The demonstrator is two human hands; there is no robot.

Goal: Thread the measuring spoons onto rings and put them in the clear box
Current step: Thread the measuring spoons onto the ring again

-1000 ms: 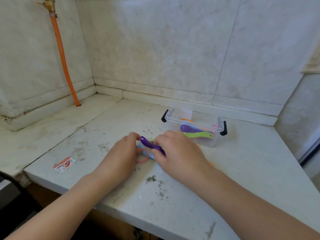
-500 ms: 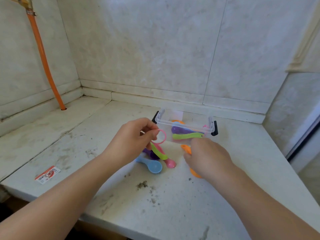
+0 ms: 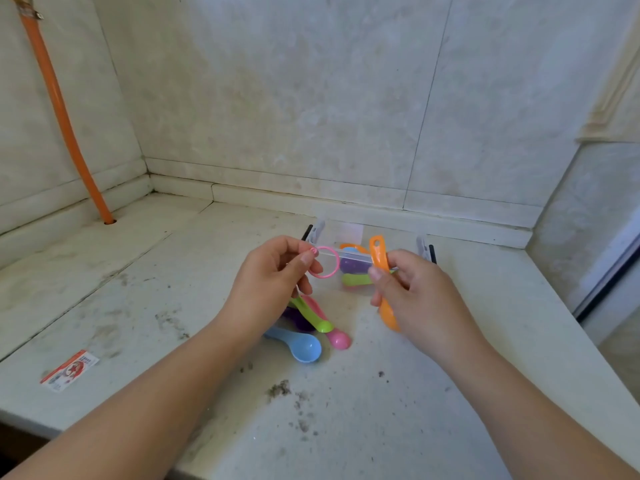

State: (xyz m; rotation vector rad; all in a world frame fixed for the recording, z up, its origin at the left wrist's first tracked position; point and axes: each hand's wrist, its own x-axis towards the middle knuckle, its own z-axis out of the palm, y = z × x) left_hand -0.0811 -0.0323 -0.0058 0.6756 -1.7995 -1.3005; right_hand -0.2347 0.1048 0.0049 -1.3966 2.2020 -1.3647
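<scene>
A pale stone counter (image 3: 346, 427) (stained, with dark crumbs scattered over it) carries a clear box (image 3: 424, 244) near the back wall, a red-and-white packet (image 3: 70, 370) at its left front, and a blue spoon (image 3: 301, 345) lying beside a pink spoon (image 3: 337, 338).

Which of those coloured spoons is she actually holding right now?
The orange spoon, pinched upright in the right hand. The blue, pink and green ones hang below the left hand.

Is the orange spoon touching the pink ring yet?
Apart. The head view shows the clear box between the pink ring and the orange spoon.
</scene>
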